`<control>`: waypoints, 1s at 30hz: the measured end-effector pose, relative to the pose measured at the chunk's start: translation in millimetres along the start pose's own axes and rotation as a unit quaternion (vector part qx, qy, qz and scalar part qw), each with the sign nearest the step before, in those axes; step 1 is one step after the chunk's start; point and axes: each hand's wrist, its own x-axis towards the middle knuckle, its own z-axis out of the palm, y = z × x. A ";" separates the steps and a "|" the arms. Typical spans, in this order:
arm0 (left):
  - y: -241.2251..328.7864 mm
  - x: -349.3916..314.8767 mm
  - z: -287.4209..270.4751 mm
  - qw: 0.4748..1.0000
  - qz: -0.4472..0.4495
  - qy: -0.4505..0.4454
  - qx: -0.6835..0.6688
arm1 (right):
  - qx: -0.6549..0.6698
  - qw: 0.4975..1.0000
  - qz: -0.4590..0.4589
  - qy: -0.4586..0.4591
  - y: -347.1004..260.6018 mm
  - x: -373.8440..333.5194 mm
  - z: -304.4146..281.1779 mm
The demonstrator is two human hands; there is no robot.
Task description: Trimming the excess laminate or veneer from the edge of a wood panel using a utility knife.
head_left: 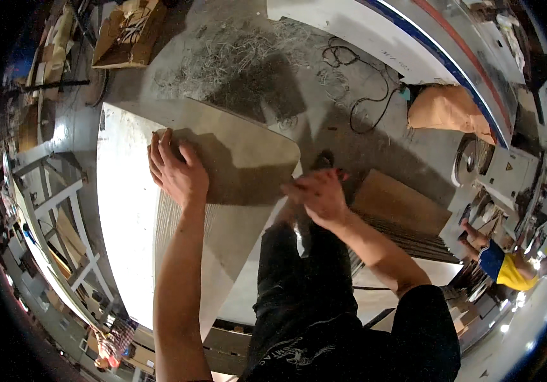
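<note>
My left hand lies with spread fingers on the border between a grey-beige flat panel and a long white panel. Many thin layered edges show beside my left wrist, like a stack of sheets. By the panel's rounded right corner is my right hand, fingers curled and slightly blurred. Whatever it may hold cannot be made out. A small red piece shows just beyond it, and a pale narrow strip lies below its fingers, in front of my dark trousers.
A second stack of brown sheets stands to the right. Shredded strands and a dark cable lie on the floor ahead. A cardboard box is far left, a metal frame left. Another person is at the far right.
</note>
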 end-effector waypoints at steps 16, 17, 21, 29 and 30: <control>1.2 -1.2 8.9 0.999 -0.020 -0.015 -0.029 | 0.081 0.960 0.220 0.153 -102.1 -59.1 95.0; -1.9 -0.5 9.0 0.999 -0.021 -0.009 -0.027 | 0.075 0.971 0.210 0.090 -127.1 -70.0 98.4; 4.7 -3.9 3.7 0.999 -0.046 0.006 -0.018 | 0.089 0.982 0.158 0.060 -166.9 -91.0 101.9; -96.5 -87.1 -50.4 0.971 0.219 -0.092 0.014 | 0.019 0.977 0.139 0.162 -95.7 -51.2 66.7; -129.4 -116.0 -68.2 0.966 0.230 -0.120 0.013 | 0.032 0.976 0.141 0.164 -80.8 -44.2 63.0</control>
